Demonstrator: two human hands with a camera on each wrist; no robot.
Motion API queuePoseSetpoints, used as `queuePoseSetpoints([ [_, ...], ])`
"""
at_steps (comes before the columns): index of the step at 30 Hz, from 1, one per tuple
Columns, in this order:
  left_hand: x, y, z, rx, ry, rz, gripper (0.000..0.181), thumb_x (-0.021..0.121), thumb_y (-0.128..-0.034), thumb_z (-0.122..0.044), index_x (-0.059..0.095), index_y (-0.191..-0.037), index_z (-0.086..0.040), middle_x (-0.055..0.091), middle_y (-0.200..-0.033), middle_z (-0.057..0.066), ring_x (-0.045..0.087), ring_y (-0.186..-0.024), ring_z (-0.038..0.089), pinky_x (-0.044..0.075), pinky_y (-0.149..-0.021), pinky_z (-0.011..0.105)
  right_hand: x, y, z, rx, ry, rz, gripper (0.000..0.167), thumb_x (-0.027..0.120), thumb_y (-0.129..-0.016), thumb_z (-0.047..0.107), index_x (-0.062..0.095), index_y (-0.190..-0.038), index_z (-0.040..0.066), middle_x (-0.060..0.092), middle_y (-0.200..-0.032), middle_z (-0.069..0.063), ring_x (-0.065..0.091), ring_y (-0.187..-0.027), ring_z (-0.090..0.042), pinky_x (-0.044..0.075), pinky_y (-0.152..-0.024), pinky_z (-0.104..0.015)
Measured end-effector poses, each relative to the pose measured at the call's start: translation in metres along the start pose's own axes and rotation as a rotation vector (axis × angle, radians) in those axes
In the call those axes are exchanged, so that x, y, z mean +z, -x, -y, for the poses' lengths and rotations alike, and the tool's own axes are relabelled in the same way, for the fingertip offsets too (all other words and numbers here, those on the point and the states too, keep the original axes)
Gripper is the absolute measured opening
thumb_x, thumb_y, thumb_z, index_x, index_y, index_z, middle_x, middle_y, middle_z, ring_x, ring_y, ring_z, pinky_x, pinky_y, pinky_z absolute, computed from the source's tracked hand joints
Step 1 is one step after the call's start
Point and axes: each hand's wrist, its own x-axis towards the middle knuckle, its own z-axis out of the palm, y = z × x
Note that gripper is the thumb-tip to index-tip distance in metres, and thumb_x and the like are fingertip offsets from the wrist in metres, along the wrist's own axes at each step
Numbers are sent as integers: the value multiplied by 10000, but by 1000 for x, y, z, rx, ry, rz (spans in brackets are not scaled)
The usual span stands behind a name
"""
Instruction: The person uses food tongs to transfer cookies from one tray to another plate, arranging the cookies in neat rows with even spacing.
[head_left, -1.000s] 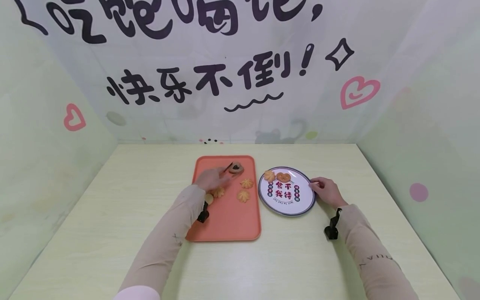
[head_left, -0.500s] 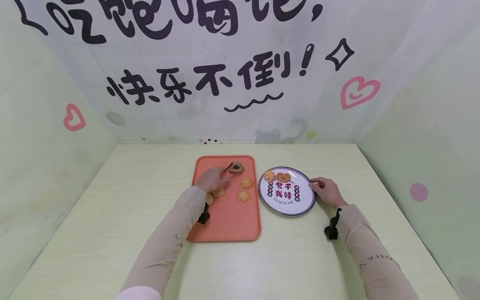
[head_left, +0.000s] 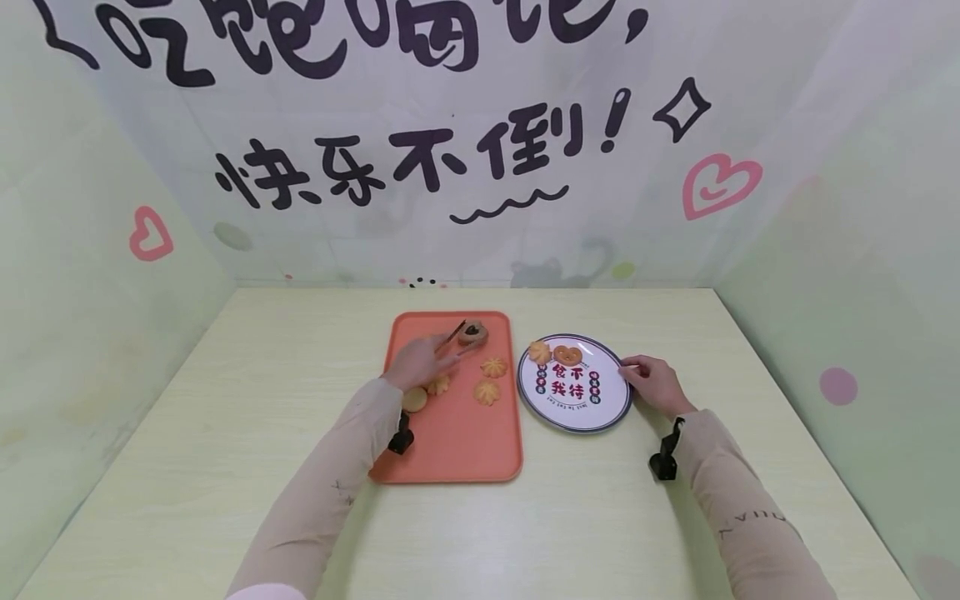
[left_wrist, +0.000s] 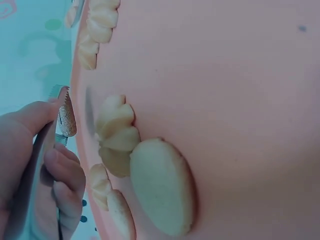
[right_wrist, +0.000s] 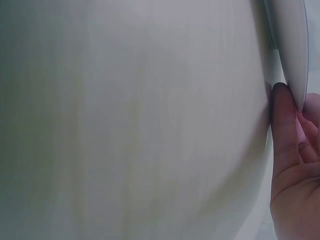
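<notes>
My left hand (head_left: 415, 364) grips metal tongs (left_wrist: 37, 187) over the far part of the orange tray (head_left: 465, 450). Between the serrated tips of the tongs is a brown cookie with a dark centre (head_left: 472, 332); in the left wrist view this cookie (left_wrist: 67, 119) appears edge-on, apparently raised above the tray. My right hand (head_left: 654, 383) pinches the right rim of the white, blue-edged plate (head_left: 611, 408), thumb above and fingers below. A flower-shaped cookie (head_left: 539, 352) and a heart-shaped cookie (head_left: 567, 356) lie at the plate's far left.
Two flower-shaped cookies, one nearer (head_left: 487, 392) and one farther (head_left: 493, 367), lie at the tray's right side. Under my left hand are another flower-shaped cookie (head_left: 438, 385) and a pale round cookie (head_left: 415, 400). Printed walls surround the light wooden table (head_left: 570, 517).
My left wrist has shifted slightly left, uncovering more of the pale round cookie. The cookie between the tongs has turned and risen a little. My right hand and the plate have stayed put.
</notes>
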Motion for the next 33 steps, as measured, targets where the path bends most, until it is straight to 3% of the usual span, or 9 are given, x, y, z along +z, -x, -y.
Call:
queuePoseSetpoints([
  [4,-2,10,-2,33,27,-26,595,521,-874,-403,351,-1369,-120,499,-519,92,249,-360,124,296,-429,282,1,0,-1,-15,-6,-3,346,523,-896,180,535,-1154,-50,591,-896,-156,520,-748,-206,425,-635,-264],
  [7,-1,19,-6,63,33,-52,578,529,-872,-396,362,-1366,-149,445,-450,28,256,-322,112,276,-394,261,1,1,0,-15,-14,-4,345,525,-895,178,536,-1153,-51,586,-876,-146,510,-737,-202,423,-626,-258],
  [11,3,27,-18,67,59,-35,591,500,-867,-456,335,-1379,-212,490,-485,33,314,-328,116,310,-414,257,0,1,-1,-15,-13,-6,341,525,-895,175,538,-1152,-48,586,-884,-150,512,-747,-211,426,-635,-266],
  [15,10,27,-31,75,83,-27,605,501,-863,-461,329,-1383,-204,562,-647,75,312,-371,131,318,-439,274,0,1,0,-17,-6,-4,347,518,-897,178,533,-1159,-50,584,-899,-156,512,-761,-219,425,-650,-282],
  [18,16,26,-43,78,44,-63,601,529,-857,-439,359,-1371,-177,618,-863,76,452,-500,123,377,-517,273,0,1,0,-21,-5,-5,351,516,-898,180,531,-1159,-54,583,-888,-153,511,-752,-215,422,-643,-281],
  [24,27,23,-64,40,52,-59,613,543,-849,-440,350,-1377,-197,393,-466,-3,309,-378,115,294,-393,235,0,1,0,-25,-8,-4,342,523,-894,179,543,-1145,-53,587,-869,-145,508,-731,-198,418,-624,-255],
  [26,31,22,-70,33,92,-48,601,551,-852,-418,348,-1378,-209,375,-463,-22,359,-362,108,315,-382,225,0,1,-1,-24,-12,-6,337,531,-889,182,552,-1136,-47,588,-861,-141,507,-725,-192,418,-617,-244],
  [30,39,22,-82,62,92,-59,575,564,-847,-404,391,-1355,-197,617,-722,14,514,-526,109,365,-444,223,0,0,-1,-28,-17,0,342,531,-890,187,551,-1134,-52,585,-855,-141,504,-719,-190,418,-610,-241],
  [33,45,20,-90,81,57,-65,575,570,-838,-419,413,-1342,-190,635,-828,35,480,-532,106,351,-443,222,0,-1,-1,-27,-17,4,340,526,-893,184,549,-1139,-49,584,-861,-140,504,-726,-199,421,-618,-253],
])
